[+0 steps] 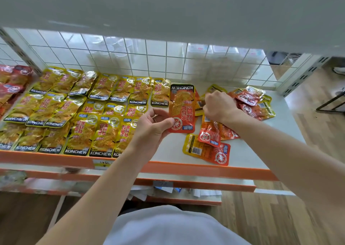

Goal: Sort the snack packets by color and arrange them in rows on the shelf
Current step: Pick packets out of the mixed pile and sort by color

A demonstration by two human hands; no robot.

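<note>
My left hand (153, 125) pinches the lower corner of an orange-red snack packet (182, 106), held upside down above the white shelf (168, 147). Further right, my right hand (219, 104) is curled with its knuckles up over a loose pile of mixed packets (252, 102); what its fingers hold is hidden. Yellow packets (82, 114) lie in overlapping rows across the left and middle of the shelf. Several red and yellow packets (209, 145) lie scattered near the front edge on the right.
Red packets (11, 84) fill the neighbouring section at far left. A white wire grid (149, 58) backs the shelf, and an upper shelf board (168, 11) overhangs it. An orange strip (205, 170) edges the front. Wooden floor shows at right.
</note>
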